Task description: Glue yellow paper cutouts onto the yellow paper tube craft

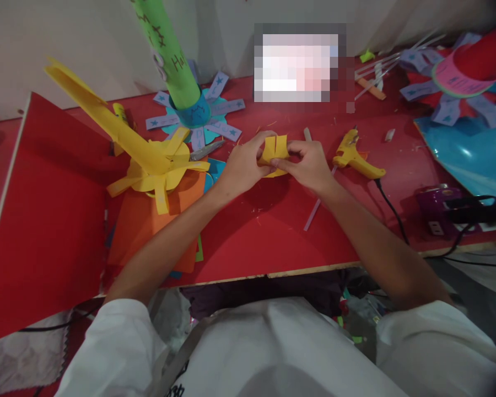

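Note:
Between my two hands is a small piece of yellow paper (275,148), curved round, with a slit splitting its upper part into two flaps. My left hand (251,160) grips its left side with the fingers behind it. On the right side, my right hand (306,164) pinches it, the thumb lying across the front. To the left lies a yellow paper model (157,165) with a long rolled tube and strips spreading from its base. A yellow hot glue gun (355,155) rests on the red table (248,237) to the right of my right hand.
Behind stands a green paper tube (169,55) in a blue ring. Orange paper sheets (149,231) lie at left beside an upright red panel (53,220). A purple power strip (438,207) with black cords, a blue sheet (471,160) and a pink-ringed model (463,80) are at right.

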Demonstrator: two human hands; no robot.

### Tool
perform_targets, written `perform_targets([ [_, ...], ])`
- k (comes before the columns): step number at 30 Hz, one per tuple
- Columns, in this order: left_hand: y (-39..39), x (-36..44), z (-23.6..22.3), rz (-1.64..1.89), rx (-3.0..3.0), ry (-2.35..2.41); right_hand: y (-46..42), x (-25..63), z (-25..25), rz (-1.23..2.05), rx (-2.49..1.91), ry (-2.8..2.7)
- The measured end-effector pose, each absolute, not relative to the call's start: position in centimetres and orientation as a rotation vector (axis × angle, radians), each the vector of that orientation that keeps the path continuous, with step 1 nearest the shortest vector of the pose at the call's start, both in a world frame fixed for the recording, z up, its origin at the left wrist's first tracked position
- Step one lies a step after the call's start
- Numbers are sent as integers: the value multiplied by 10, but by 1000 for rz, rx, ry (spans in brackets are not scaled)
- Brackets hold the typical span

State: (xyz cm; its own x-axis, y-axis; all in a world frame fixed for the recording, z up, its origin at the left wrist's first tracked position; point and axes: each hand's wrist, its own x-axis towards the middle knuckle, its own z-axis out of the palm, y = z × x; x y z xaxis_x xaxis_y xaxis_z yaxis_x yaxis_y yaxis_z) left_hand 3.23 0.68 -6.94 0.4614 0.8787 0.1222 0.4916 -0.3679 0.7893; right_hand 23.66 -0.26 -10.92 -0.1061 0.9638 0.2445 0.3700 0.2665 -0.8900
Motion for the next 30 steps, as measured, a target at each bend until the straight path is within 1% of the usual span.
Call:
perform_targets([
  [5, 8, 31, -73, 750, 1994, 1080, -3, 236, -110, 706, -1261, -1707],
  [14, 11, 29, -75, 763, 2043, 1097, -3, 236, -112, 740, -1256, -1683],
  [21, 13, 28, -74, 757, 2060, 1121, -1, 237, -115, 661, -1230, -1715],
  [30, 13, 28, -74, 720, 2063, 1161, -3, 236, -113, 668, -1256, -1715],
])
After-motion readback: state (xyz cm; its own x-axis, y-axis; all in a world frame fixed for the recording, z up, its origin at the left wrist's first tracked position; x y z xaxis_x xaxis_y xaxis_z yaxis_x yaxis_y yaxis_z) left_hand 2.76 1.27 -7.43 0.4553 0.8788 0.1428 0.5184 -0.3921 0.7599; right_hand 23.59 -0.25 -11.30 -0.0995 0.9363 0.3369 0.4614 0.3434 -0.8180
